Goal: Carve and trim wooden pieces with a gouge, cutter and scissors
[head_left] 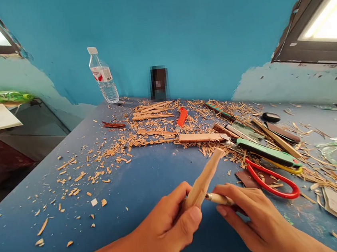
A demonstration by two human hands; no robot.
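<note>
Fingers [180, 192] of left hand [168, 225] wrapped round tilted wood piece [205, 178]; right hand [254, 211], knuckles up, pinches wooden handle [222, 199].

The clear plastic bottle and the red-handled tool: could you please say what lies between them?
In the head view, tan wooden sticks and wood shavings lie there.

A clear water bottle [109, 90] with a white cap stands at upper left against a teal wall [191, 31]. A pixelated dark object [158, 83] sits at upper centre. Green packaging [8, 96] lies at far left, a black oval object [271, 117] right of centre, and a bright window [330, 17] fills the upper right corner.
</note>
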